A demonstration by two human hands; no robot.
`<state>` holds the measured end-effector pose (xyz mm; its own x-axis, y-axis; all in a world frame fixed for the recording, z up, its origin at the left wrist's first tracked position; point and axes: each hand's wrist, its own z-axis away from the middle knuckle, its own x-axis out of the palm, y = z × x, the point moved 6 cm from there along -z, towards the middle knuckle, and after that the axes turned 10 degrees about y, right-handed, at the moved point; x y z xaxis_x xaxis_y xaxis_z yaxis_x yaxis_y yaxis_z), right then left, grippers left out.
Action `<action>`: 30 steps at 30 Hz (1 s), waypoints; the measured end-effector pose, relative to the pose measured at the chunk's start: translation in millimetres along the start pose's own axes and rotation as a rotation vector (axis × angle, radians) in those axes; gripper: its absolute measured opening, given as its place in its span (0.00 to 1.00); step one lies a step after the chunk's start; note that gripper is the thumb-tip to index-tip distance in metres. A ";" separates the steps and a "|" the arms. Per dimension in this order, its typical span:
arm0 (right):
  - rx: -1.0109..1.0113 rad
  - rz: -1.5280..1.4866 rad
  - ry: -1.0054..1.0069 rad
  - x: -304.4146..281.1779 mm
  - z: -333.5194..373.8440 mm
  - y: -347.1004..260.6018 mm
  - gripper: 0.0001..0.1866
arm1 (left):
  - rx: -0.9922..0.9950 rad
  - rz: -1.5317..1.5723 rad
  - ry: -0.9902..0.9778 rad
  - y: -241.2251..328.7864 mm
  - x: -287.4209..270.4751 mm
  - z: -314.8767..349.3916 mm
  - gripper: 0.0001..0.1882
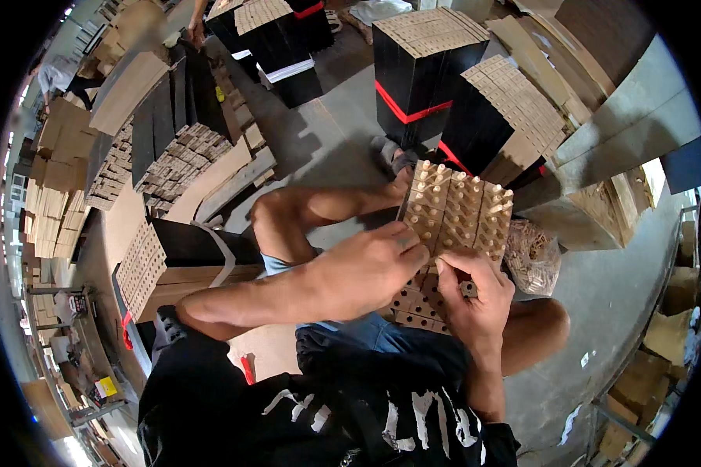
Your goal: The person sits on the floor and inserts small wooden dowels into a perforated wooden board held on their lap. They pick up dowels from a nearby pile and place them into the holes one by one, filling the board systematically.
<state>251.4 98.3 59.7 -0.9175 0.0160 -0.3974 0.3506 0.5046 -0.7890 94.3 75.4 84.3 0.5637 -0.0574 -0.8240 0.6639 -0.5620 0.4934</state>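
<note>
Between my knees stands a bundle of boards [452, 212] with rows of drilled holes in its pale end faces. Wooden dowels [459, 187] stick up from the holes in its far part, while the near rows show bare dark holes. Over the middle of the bundle, my left hand [378, 268] has its fingers curled and closed, and what they hold is hidden. Right beside it, my right hand [479, 296] pinches thumb and finger together low over the holes; anything between them is too small to make out. A clear plastic bag of dowels [533, 257] lies by the bundle's right side.
Black board bundles with red straps stand ahead [413, 78] and at right [510, 117]. Stacked dark boards [183, 140] lie at far left. Another drilled bundle [142, 268] is by my left elbow. Another person's hand [196, 29] shows at the top; a person [58, 76] is far left.
</note>
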 end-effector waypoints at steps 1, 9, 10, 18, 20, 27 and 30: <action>0.014 -0.005 0.002 -0.8 0.3 -0.1 0.09 | -0.032 0.055 0.012 -6.5 2.6 -0.3 0.12; -0.044 -0.029 0.018 -4.4 -0.3 -3.0 0.09 | -0.769 0.718 0.124 -72.8 35.3 25.5 0.23; -0.029 -0.023 -0.006 -1.7 0.0 -2.7 0.10 | -0.870 0.734 0.122 -78.9 43.1 34.7 0.24; -0.325 0.211 -0.096 15.1 0.0 -17.9 0.13 | -0.749 0.839 0.139 -85.3 58.0 34.0 0.30; -0.382 0.221 -0.140 18.8 3.5 -20.7 0.13 | -0.778 1.056 0.272 -83.1 66.4 43.4 0.25; -0.342 0.301 -0.150 24.4 14.0 -12.0 0.13 | -0.890 1.176 0.558 -96.6 78.2 59.5 0.15; -0.301 0.240 -0.152 20.2 8.8 -11.1 0.13 | -0.779 1.054 0.625 -93.8 73.7 56.9 0.16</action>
<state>230.6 85.3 56.3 -0.7706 0.0476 -0.6355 0.4598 0.7321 -0.5026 45.6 76.9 -38.5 0.9319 0.3239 0.1629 -0.2072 0.1069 0.9724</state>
